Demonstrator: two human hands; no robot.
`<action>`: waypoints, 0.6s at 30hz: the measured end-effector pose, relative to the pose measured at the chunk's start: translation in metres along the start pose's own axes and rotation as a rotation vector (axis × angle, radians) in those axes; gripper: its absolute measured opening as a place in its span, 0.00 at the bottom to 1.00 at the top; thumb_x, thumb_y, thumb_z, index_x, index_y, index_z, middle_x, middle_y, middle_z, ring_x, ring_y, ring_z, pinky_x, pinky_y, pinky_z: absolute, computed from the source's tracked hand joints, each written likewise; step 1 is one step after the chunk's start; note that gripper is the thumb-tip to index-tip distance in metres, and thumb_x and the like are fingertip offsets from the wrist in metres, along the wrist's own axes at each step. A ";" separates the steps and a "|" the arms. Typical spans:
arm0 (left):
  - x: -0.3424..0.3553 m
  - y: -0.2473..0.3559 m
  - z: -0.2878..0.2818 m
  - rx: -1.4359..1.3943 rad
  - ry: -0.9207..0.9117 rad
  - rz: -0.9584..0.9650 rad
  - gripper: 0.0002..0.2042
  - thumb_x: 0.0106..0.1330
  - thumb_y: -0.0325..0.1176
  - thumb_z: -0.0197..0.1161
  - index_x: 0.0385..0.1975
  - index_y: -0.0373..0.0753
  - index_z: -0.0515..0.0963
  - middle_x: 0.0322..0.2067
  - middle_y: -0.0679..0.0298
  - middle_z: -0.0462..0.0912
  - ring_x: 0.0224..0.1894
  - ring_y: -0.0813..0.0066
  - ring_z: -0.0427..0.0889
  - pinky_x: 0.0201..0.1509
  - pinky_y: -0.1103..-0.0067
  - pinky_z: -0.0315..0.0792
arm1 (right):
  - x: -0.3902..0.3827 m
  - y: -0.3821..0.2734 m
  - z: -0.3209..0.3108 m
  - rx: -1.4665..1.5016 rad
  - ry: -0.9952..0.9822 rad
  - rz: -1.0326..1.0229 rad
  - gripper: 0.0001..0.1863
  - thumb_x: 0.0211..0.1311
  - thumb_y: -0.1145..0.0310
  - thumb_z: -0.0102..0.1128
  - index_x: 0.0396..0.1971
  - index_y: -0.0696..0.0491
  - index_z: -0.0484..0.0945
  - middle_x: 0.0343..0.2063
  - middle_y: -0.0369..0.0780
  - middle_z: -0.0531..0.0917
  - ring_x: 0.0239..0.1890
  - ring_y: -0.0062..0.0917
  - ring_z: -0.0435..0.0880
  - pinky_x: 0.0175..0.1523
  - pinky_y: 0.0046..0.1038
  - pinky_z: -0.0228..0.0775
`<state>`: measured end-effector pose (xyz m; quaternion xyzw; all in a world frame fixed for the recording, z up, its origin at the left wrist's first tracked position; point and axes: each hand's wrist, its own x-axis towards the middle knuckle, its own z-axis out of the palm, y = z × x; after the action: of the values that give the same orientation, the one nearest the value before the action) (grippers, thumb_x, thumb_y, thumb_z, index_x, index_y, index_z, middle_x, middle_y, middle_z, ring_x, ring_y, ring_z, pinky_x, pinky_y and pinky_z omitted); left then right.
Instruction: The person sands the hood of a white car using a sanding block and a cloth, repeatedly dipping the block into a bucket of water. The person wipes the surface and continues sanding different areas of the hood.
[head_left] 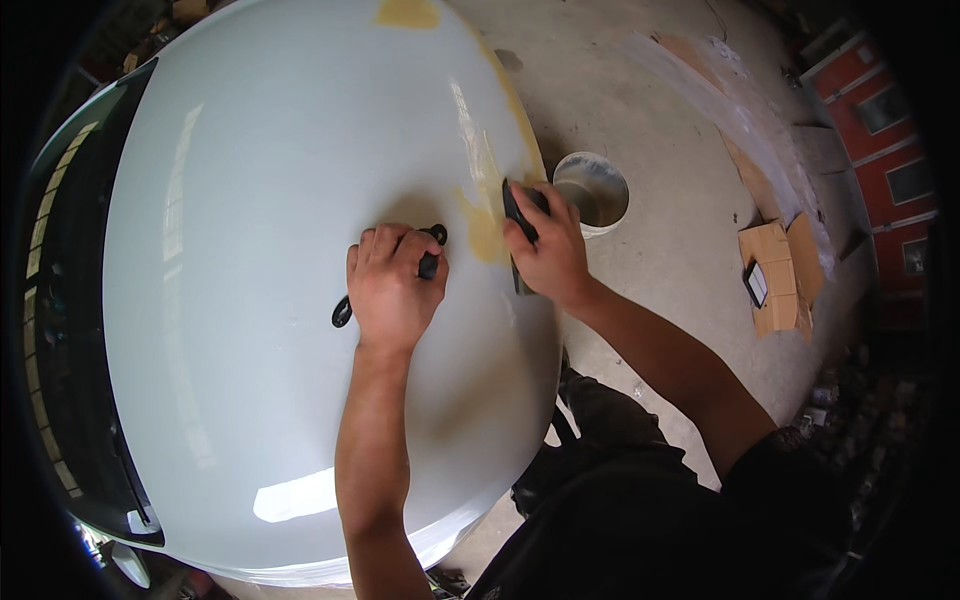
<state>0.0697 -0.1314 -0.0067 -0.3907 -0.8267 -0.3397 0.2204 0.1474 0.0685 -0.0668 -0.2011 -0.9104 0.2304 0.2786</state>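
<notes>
A pale, glossy car hood (260, 230) fills the left and middle of the head view. My left hand (388, 280) rests over it, fingers curled round a black tool with rounded ends (342, 312) that stick out on both sides of the hand; its middle is hidden. At the hood's right edge my right hand (548, 245) grips a dark, flat block (519, 208) against the surface. A greyish strip shows below that block. Yellowish filler patches (487, 232) lie just left of the right hand, and another filler patch (408, 12) is at the top.
A white bucket (615, 218) with cloudy contents stands on the concrete floor (660, 140) beyond the hood's edge. Farther right lie an opened cardboard box (775, 300) and plastic sheeting (720, 100) near red doors (880, 140). The car's windshield (70, 330) is at the far left.
</notes>
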 end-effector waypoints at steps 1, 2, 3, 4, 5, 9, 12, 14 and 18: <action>0.000 -0.001 0.001 -0.003 0.011 0.005 0.11 0.46 0.24 0.75 0.24 0.48 0.79 0.33 0.73 0.79 0.35 0.70 0.78 0.38 0.71 0.69 | -0.005 -0.001 -0.002 -0.006 -0.028 0.007 0.26 0.64 0.54 0.56 0.61 0.46 0.79 0.61 0.48 0.75 0.52 0.56 0.76 0.59 0.47 0.72; 0.000 -0.001 0.001 -0.004 0.010 0.002 0.11 0.45 0.24 0.75 0.24 0.48 0.79 0.33 0.73 0.79 0.36 0.69 0.78 0.38 0.71 0.69 | -0.001 -0.001 -0.001 -0.005 -0.005 -0.046 0.26 0.63 0.55 0.57 0.61 0.46 0.79 0.61 0.48 0.75 0.52 0.55 0.76 0.58 0.47 0.73; 0.000 -0.002 0.000 0.000 0.006 0.003 0.11 0.45 0.24 0.75 0.24 0.48 0.79 0.33 0.73 0.79 0.36 0.69 0.78 0.38 0.71 0.69 | 0.009 -0.005 0.001 -0.011 -0.005 -0.066 0.27 0.63 0.56 0.58 0.61 0.46 0.79 0.60 0.48 0.75 0.52 0.54 0.76 0.58 0.47 0.73; 0.000 -0.002 0.000 0.002 0.003 -0.004 0.12 0.45 0.23 0.75 0.24 0.48 0.79 0.33 0.73 0.79 0.36 0.69 0.78 0.38 0.71 0.68 | 0.021 -0.009 0.005 -0.043 -0.027 -0.061 0.27 0.62 0.56 0.59 0.61 0.46 0.79 0.60 0.48 0.75 0.52 0.53 0.76 0.57 0.46 0.73; 0.000 -0.002 -0.002 0.008 -0.010 0.003 0.12 0.45 0.23 0.75 0.24 0.47 0.79 0.33 0.73 0.78 0.36 0.69 0.78 0.38 0.71 0.68 | 0.034 -0.015 0.010 -0.031 -0.033 -0.039 0.27 0.61 0.58 0.61 0.61 0.46 0.79 0.60 0.48 0.76 0.52 0.53 0.76 0.57 0.46 0.73; 0.001 -0.002 -0.008 -0.014 -0.077 -0.014 0.12 0.45 0.21 0.73 0.24 0.45 0.79 0.32 0.71 0.78 0.38 0.66 0.79 0.41 0.70 0.70 | 0.054 -0.032 0.011 -0.037 -0.058 -0.014 0.27 0.59 0.62 0.65 0.61 0.46 0.79 0.59 0.48 0.76 0.51 0.51 0.77 0.57 0.47 0.73; 0.001 -0.002 -0.011 -0.038 -0.125 -0.032 0.12 0.44 0.20 0.72 0.23 0.44 0.78 0.32 0.70 0.78 0.39 0.65 0.79 0.44 0.69 0.71 | 0.005 -0.027 -0.007 0.045 -0.059 -0.203 0.27 0.58 0.63 0.66 0.60 0.46 0.79 0.59 0.48 0.75 0.50 0.51 0.77 0.57 0.47 0.73; 0.000 -0.002 -0.011 -0.050 -0.127 -0.044 0.12 0.44 0.20 0.72 0.23 0.45 0.78 0.32 0.70 0.78 0.39 0.65 0.79 0.44 0.69 0.72 | -0.027 -0.024 -0.021 0.056 -0.098 -0.287 0.27 0.57 0.63 0.67 0.59 0.46 0.80 0.58 0.48 0.75 0.48 0.51 0.77 0.56 0.47 0.73; 0.000 -0.002 -0.008 -0.026 -0.082 -0.038 0.11 0.45 0.20 0.72 0.23 0.45 0.78 0.32 0.70 0.78 0.38 0.65 0.79 0.44 0.68 0.72 | 0.002 -0.021 -0.008 0.086 -0.052 -0.317 0.27 0.56 0.63 0.68 0.58 0.45 0.81 0.56 0.47 0.76 0.47 0.51 0.78 0.56 0.45 0.74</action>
<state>0.0692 -0.1381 -0.0015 -0.3911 -0.8379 -0.3382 0.1749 0.1459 0.0553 -0.0489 -0.0368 -0.9269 0.2277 0.2959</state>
